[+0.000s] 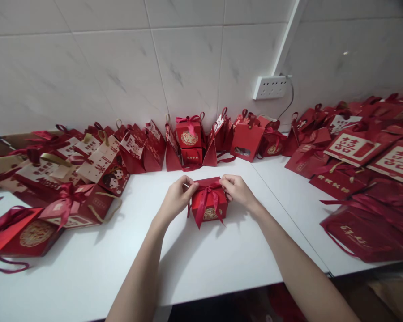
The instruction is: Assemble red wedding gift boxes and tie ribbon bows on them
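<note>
A small red gift box (204, 209) with a round gold print on its front stands upright on the white table in front of me. Around its top runs a dark red ribbon (211, 199), tied in a bow whose tails hang down over the front. At the box's upper left, my left hand (180, 196) pinches the ribbon between thumb and fingers. My right hand (235, 190) is closed on the ribbon at the upper right corner. The fingertips partly cover the bow's loops.
Red gift boxes (190, 134) line the tiled wall (188, 67). More boxes (77, 205) crowd the left, and piled boxes (352, 147) and gift bags fill the right. A white socket strip (271, 87) is on the wall. The table's front edge (255, 290) is near me.
</note>
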Available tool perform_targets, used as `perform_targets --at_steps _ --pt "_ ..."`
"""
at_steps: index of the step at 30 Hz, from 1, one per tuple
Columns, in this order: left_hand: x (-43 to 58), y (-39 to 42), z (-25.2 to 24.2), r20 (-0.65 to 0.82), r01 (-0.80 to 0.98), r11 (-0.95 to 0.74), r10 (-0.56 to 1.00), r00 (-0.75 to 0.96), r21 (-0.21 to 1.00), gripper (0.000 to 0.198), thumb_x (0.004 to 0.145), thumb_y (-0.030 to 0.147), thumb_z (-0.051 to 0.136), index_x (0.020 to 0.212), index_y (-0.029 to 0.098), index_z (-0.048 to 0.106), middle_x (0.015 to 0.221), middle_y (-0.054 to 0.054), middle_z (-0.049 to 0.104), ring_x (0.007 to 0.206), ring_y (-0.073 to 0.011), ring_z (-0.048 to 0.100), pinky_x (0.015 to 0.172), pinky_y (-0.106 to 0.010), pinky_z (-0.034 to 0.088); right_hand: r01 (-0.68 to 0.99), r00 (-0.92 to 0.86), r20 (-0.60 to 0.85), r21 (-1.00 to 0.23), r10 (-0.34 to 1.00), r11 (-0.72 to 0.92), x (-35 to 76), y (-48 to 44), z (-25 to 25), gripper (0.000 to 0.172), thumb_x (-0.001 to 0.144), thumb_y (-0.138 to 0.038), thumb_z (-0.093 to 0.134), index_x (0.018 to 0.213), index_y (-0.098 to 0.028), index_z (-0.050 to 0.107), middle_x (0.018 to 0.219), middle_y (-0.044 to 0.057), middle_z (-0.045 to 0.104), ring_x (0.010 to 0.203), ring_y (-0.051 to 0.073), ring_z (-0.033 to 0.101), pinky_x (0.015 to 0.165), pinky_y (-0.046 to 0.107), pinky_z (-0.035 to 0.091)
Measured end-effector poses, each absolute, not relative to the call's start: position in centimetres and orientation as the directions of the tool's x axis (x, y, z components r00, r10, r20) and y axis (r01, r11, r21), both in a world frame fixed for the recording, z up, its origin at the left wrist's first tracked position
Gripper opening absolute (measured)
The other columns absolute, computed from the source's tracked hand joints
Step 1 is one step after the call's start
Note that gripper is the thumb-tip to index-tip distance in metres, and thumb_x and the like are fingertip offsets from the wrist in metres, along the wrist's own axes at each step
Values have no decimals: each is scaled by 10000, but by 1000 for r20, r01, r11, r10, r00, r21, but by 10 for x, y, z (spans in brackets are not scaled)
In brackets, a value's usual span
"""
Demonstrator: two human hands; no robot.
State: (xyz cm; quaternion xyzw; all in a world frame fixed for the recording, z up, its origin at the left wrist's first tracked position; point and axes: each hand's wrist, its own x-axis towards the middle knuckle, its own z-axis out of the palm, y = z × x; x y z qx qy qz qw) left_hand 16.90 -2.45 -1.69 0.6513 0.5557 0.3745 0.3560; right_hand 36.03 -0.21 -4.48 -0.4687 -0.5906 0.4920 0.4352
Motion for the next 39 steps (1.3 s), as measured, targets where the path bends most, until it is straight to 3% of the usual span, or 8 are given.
perform_targets --at_steps 4,10,14,18,22,26,31,39 --pt "167 -23 -20 110 369 -136 990 92 920 205 776 375 575 758 182 507 639 14 547 570 -120 505 531 -234 370 107 -179 63 -991 982 83 358 -3 -45 288 754 -333 496 535 -215 351 418 -90 338 334 69 362 363 216 276" --pt "165 -21 -22 4 208 -31 992 129 978 267 744 412 611 787 165 520 649 6 553 566 -111 522 538 -239 421 105 -184 67 -991 981 87 358 -4 -45 303 758 -348 502 539 -218 338 421 -89 339 333 72 360 365 222 271" --pt "164 -22 -18 -39 228 9 991 126 974 284 719 422 636 762 160 537 623 10 544 515 -101 504 484 -224 403 135 -172 59 -987 983 82 358 -5 -43 345 771 -410 518 543 -216 346 430 -82 334 339 73 349 368 227 237" --pt "162 -22 -16 -99 327 70 992 73 942 305 703 440 639 664 160 525 562 24 505 449 -80 426 415 -201 301 159 -134 55 -984 989 76 356 -5 -44 433 785 -527 492 535 -218 320 454 -72 318 367 73 328 373 232 238" --pt "163 -22 -19 -59 350 18 993 106 937 340 735 450 597 582 174 470 524 44 419 462 -74 348 419 -202 230 207 -99 91 -972 991 110 354 -5 -46 424 791 -518 482 539 -217 321 455 -64 323 401 78 311 392 234 236" --pt "167 -21 -23 19 287 -62 988 150 956 346 774 462 544 593 181 453 553 36 435 503 -88 378 477 -211 289 189 -106 112 -973 988 131 353 -4 -49 372 777 -431 489 538 -224 294 451 -66 304 413 85 307 403 237 239" --pt "169 -19 -27 -39 194 12 990 138 981 339 752 445 563 597 178 423 578 27 472 523 -93 442 526 -224 363 179 -102 112 -975 988 129 354 -2 -52 339 750 -366 485 529 -226 270 468 -70 271 412 84 301 408 238 245" --pt "167 -19 -27 -47 191 22 991 125 981 316 742 446 582 645 162 481 632 10 516 561 -103 491 558 -241 426 257 -50 111 -959 993 121 353 -4 -51 434 779 -517 489 531 -218 296 479 -60 299 446 87 308 439 243 237"
